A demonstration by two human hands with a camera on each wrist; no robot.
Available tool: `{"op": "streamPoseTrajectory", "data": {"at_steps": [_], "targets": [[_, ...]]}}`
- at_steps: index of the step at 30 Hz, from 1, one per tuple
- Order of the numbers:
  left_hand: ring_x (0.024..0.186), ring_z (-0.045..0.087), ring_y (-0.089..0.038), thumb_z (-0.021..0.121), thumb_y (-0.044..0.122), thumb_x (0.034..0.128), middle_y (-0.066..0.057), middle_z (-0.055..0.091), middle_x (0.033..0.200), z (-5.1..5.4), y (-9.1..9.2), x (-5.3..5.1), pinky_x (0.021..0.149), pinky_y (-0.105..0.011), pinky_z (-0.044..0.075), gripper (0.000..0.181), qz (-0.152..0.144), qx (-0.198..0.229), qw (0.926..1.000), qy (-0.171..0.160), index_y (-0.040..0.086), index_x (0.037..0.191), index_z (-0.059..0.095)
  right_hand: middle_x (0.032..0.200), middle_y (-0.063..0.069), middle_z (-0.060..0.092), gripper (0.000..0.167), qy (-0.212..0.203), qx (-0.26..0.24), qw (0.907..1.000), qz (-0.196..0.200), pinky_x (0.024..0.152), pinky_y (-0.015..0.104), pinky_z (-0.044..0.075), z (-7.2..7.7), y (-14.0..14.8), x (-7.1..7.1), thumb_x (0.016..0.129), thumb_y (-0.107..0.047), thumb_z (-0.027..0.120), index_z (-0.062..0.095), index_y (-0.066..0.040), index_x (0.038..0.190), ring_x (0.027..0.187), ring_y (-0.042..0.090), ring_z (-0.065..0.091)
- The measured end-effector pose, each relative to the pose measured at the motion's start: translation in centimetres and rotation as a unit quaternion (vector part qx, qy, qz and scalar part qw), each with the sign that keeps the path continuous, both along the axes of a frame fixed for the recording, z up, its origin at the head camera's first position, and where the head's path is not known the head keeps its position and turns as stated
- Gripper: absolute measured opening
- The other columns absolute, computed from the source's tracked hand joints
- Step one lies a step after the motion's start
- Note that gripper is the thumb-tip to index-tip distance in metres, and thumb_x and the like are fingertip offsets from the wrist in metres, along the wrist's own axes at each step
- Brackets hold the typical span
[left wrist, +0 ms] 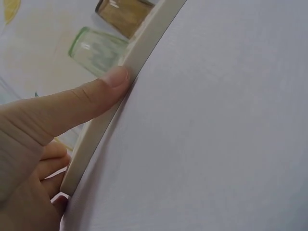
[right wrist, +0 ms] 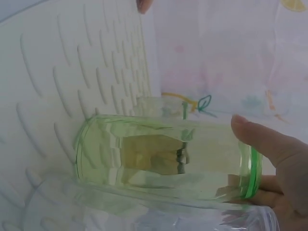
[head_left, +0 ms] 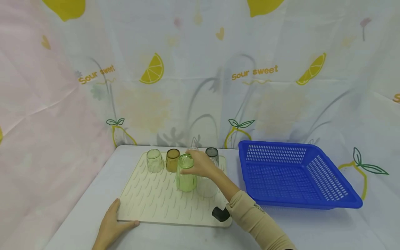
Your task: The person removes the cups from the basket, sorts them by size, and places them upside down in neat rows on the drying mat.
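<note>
My right hand (head_left: 200, 164) grips a tall green glass (head_left: 186, 180) near its top, thumb on one side and fingers on the other. The glass stands upright over the cream ribbed drying mat (head_left: 156, 205), its thick green end up. Close beside it is a tall clear glass (head_left: 207, 187), partly hidden by my hand and wrist. My left hand (head_left: 110, 227) rests at the mat's near left corner, thumb along the front edge, fingers at the left edge. Along the back stand a pale green glass (head_left: 155, 161), an amber glass (head_left: 173, 161) and a grey glass (head_left: 212, 152).
A blue plastic basket (head_left: 300, 205) stands on the white table to the right of the mat. Another clear glass (head_left: 192, 148) shows partly behind my right hand. A black piece (head_left: 220, 214) sits by my right sleeve. A lemon-print cloth (head_left: 193, 76) hangs behind.
</note>
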State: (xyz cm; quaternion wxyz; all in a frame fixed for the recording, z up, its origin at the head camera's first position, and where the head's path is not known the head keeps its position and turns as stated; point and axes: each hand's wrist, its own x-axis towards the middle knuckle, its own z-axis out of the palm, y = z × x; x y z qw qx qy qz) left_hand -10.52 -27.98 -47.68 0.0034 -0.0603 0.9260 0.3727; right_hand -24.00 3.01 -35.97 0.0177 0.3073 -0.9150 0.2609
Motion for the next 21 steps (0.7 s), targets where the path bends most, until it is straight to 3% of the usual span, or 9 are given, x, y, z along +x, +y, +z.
{"op": "streamPoseTrajectory", "data": {"at_steps": [6, 10, 15, 18, 21], "targets": [[0.131, 0.014, -0.058, 0.087, 0.033, 0.0607, -0.045, 0.013, 0.142, 0.3, 0.1, -0.2, 0.108, -0.064, 0.017, 0.125, -0.004, -0.010, 0.9999, 0.002, -0.022, 0.139, 0.006, 0.133, 0.016, 0.053, 0.073, -0.010, 0.015, 0.9998, 0.008, 0.100, 0.042, 0.045, 0.0, 0.1, 0.0, 0.079, -0.037, 0.075, 0.046, 0.002, 0.135, 0.122, 0.031, 0.051], [0.129, 0.018, -0.059, 0.083, 0.036, 0.0674, -0.046, 0.017, 0.140, 1.0, 0.8, -0.7, 0.104, -0.068, 0.019, 0.118, 0.001, -0.025, 0.9995, 0.019, -0.022, 0.138, 0.009, 0.137, 0.018, 0.049, 0.077, -0.017, 0.021, 0.9995, 0.014, 0.104, 0.043, 0.042, 0.1, 0.4, 0.0, 0.081, -0.036, 0.074, 0.042, 0.004, 0.137, 0.126, 0.033, 0.046], [0.128, 0.025, -0.056, 0.078, 0.041, 0.0738, -0.042, 0.025, 0.140, 2.8, 2.6, -1.8, 0.097, -0.071, 0.024, 0.107, -0.001, -0.026, 0.9958, 0.088, -0.018, 0.139, 0.018, 0.141, 0.020, 0.044, 0.077, -0.005, -0.003, 0.9999, 0.011, 0.109, 0.046, 0.035, 0.1, 1.0, 0.2, 0.082, -0.036, 0.073, 0.040, 0.004, 0.139, 0.132, 0.035, 0.040], [0.128, 0.029, -0.054, 0.078, 0.040, 0.0744, -0.038, 0.030, 0.140, 4.2, 4.2, -2.6, 0.100, -0.068, 0.027, 0.101, -0.023, -0.017, 0.9895, 0.142, -0.017, 0.139, 0.024, 0.141, 0.021, 0.044, 0.078, 0.007, -0.033, 0.9994, 0.002, 0.108, 0.048, 0.035, 0.1, 1.6, 0.5, 0.082, -0.037, 0.073, 0.040, 0.005, 0.139, 0.131, 0.037, 0.039], [0.130, 0.027, -0.052, 0.077, 0.040, 0.0755, -0.037, 0.029, 0.142, 5.7, 5.8, -3.5, 0.103, -0.065, 0.027, 0.099, -0.047, -0.014, 0.9848, 0.166, -0.015, 0.139, 0.025, 0.142, 0.021, 0.042, 0.078, 0.011, -0.068, 0.9975, -0.012, 0.107, 0.051, 0.036, 0.3, 2.5, 1.0, 0.082, -0.036, 0.072, 0.038, 0.004, 0.140, 0.131, 0.038, 0.039]]}}
